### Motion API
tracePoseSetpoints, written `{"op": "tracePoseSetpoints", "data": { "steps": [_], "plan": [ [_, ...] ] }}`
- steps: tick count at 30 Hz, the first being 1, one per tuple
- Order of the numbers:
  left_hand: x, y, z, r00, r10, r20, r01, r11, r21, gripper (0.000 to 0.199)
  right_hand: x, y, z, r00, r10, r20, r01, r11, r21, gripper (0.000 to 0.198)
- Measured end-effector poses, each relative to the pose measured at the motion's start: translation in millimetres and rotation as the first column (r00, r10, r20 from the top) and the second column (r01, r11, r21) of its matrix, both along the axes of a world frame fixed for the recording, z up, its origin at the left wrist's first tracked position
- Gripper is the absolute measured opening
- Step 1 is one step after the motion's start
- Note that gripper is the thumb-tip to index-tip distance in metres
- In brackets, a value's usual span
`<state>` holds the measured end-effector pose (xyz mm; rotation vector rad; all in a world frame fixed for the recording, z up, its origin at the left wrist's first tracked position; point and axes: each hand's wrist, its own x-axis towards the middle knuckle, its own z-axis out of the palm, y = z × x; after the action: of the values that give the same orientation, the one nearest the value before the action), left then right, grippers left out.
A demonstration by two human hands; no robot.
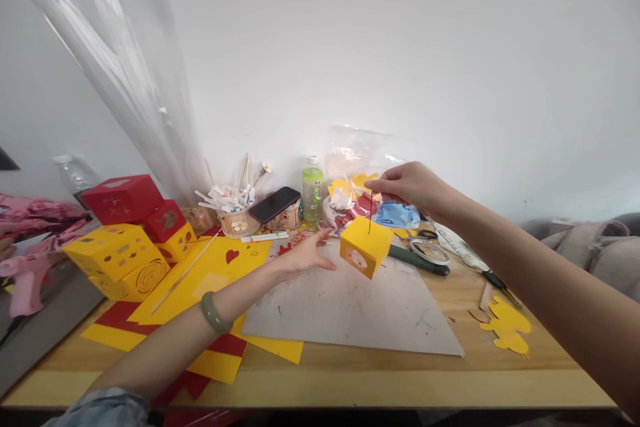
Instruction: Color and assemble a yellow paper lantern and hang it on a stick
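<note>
My right hand pinches the upper end of a thin dark cord or stick. From its lower end hangs a small yellow paper box, slightly tilted, with a cut-out design on its front face. The box is above a grey cutting board. To the left of the box, my left hand reaches out with its fingers apart, holding nothing and not touching the box. A green bangle circles my left wrist.
Red boxes and yellow cut-out boxes stand at the left, beside a pink glue gun. Behind are a pen basket, a phone and a green bottle. Tape and yellow scraps lie right.
</note>
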<state>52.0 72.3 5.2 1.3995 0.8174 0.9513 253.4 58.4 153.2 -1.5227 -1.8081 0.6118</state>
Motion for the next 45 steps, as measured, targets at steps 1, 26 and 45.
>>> {"op": "tracePoseSetpoints", "data": {
  "steps": [1,26,45],
  "plan": [
    [-2,1,4.4,1.000,0.029,0.001,-0.029,0.999,0.021,0.064,-4,-2,3,0.999,-0.002,0.034,0.002,1.000,0.013,0.037],
    [48,-12,54.5,0.967,-0.094,0.237,0.101,0.995,-0.017,0.014,7,-29,4,0.967,0.144,-0.212,-0.128,0.988,0.088,0.027],
    [49,1,33.5,0.893,-0.177,0.415,0.185,0.983,0.021,0.028,28,-86,-113,0.943,0.272,0.191,-0.329,0.846,0.419,0.093]
  ]
}}
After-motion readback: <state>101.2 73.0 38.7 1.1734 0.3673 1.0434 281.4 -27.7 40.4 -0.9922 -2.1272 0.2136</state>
